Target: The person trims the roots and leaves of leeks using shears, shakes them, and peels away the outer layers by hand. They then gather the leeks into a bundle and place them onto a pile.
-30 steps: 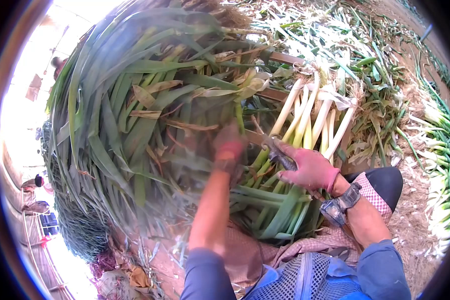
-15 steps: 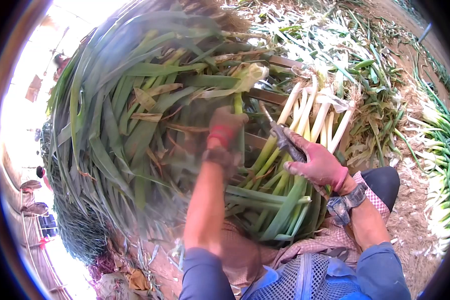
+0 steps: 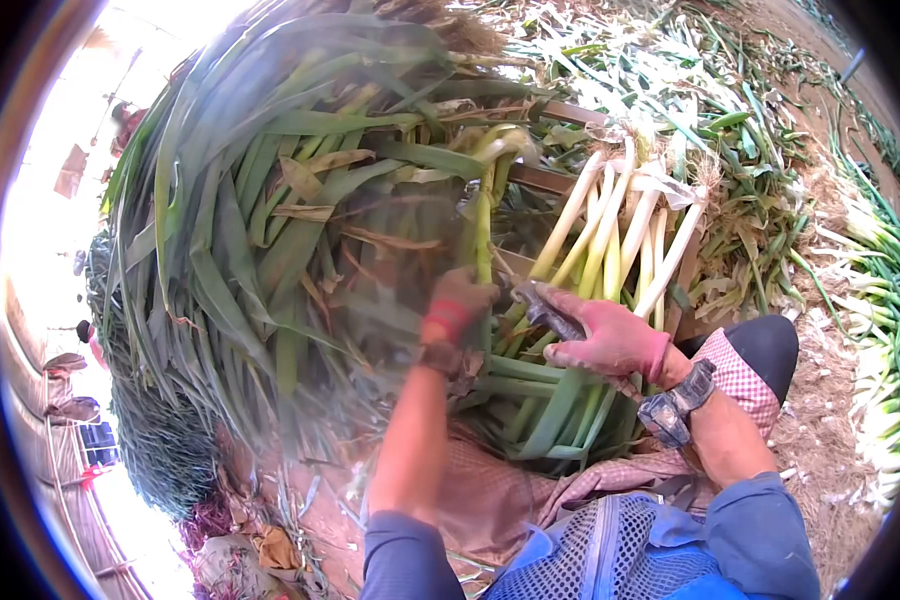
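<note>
My left hand (image 3: 458,303), in a glove with a red cuff, is closed around the green part of a leek (image 3: 484,225). The leek's pale upper end bends over near the pile's edge. My right hand (image 3: 615,335), in a pink glove, grips the dark handle of an air blow gun (image 3: 550,308). Its nozzle points up and left, close to the leek. Just beyond my right hand lies a row of peeled leeks (image 3: 610,225), white stems and roots upward, green leaves running down towards my lap.
A big heap of unpeeled leeks (image 3: 240,220) rises on the left. Leaf and skin scraps (image 3: 650,80) cover the ground at the back. More leeks (image 3: 875,340) lie along the right side. A wooden bar (image 3: 540,178) shows behind the row. Far left, people are partly visible.
My left hand has moved down along the leek, towards me. My right hand and the air blow gun have come slightly left and down, with the nozzle now nearer my left hand.
</note>
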Tool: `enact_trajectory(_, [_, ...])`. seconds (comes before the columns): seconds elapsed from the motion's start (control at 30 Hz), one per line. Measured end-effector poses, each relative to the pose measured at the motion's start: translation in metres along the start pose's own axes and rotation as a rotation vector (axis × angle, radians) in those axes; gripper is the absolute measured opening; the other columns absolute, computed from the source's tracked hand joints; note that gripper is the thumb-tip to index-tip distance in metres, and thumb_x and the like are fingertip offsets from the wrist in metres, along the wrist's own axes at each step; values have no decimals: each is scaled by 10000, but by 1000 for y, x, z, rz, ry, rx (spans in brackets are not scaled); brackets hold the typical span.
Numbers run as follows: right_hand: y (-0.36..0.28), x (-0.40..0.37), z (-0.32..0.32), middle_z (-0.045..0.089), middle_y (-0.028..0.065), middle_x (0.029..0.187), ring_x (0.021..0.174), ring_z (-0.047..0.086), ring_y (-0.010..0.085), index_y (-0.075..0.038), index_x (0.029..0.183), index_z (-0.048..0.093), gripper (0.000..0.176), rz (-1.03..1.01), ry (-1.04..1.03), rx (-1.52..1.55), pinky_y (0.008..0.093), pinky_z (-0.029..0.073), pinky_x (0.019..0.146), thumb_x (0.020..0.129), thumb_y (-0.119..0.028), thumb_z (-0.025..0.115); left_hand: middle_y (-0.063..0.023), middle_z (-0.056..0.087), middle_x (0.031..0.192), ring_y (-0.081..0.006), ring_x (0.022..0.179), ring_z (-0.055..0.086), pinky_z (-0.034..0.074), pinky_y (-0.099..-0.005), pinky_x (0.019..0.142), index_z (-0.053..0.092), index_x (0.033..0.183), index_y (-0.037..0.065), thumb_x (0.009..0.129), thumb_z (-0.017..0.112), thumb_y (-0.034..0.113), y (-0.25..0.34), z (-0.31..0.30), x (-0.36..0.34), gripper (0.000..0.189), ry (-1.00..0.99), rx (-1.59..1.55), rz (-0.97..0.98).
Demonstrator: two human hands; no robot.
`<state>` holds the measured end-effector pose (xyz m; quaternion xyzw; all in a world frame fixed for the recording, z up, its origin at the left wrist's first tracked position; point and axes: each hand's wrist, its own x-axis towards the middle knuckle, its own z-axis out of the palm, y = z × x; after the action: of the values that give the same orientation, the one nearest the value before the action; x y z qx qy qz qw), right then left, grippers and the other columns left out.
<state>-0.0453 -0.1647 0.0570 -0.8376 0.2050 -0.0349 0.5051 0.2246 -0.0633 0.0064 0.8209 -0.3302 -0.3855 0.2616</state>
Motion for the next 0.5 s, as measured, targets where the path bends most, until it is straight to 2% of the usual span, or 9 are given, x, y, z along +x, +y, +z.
enact_trajectory(0.03, [-9,4,-4,751,273,1173,1068,735,420,-127,1679,394,923,0,0,0,437,554,997,895,-456,755,-161,800,904,-223,815,760,578,-391,762,794,1104,-22,830,772,223,-1,-1,0,368,0,0,0])
enact_trajectory(0.1, [-32,19,-21,759,253,1144,1027,741,404,-111,1669,402,917,314,-105,23,427,561,970,894,-452,754,-74,750,848,-125,744,673,560,-332,710,775,1108,-32,805,814,256,-2,-1,1,420,-22,-45,-7])
enact_trajectory(0.23, [-7,56,-26,763,255,1142,1030,742,387,-116,1670,407,903,226,0,-6,433,561,966,893,-425,749,-62,748,832,-131,727,674,557,-328,696,775,1102,-29,807,811,242,-7,1,6,402,-2,-4,-26])
enact_trajectory(0.3, [2,71,-28,761,267,1136,1042,740,390,-120,1674,398,905,193,38,-18,438,558,971,895,-422,746,-42,736,824,-131,718,662,549,-317,688,776,1086,-21,813,806,230,-11,2,5,372,-32,-80,-21])
enact_trajectory(0.37, [-10,86,-37,766,254,1116,977,749,381,-115,1673,396,905,272,30,-61,435,572,925,898,-426,746,-34,731,831,-124,726,655,546,-312,690,775,1085,-19,819,809,220,-6,1,3,359,-43,-69,-47])
enact_trajectory(0.4, [-20,91,-47,774,226,1054,874,754,349,-119,1665,409,880,359,-27,5,426,587,835,904,-407,744,-26,726,837,-118,733,648,542,-306,692,773,1083,-18,826,811,209,-4,0,2,345,-55,-55,-72])
enact_trajectory(0.5, [-22,111,-54,773,201,989,797,747,314,-122,1659,422,850,408,-2,-15,417,587,759,912,-380,736,-20,720,853,-103,748,634,538,-302,698,767,1084,-24,846,812,198,-13,5,4,329,-62,-109,-37])
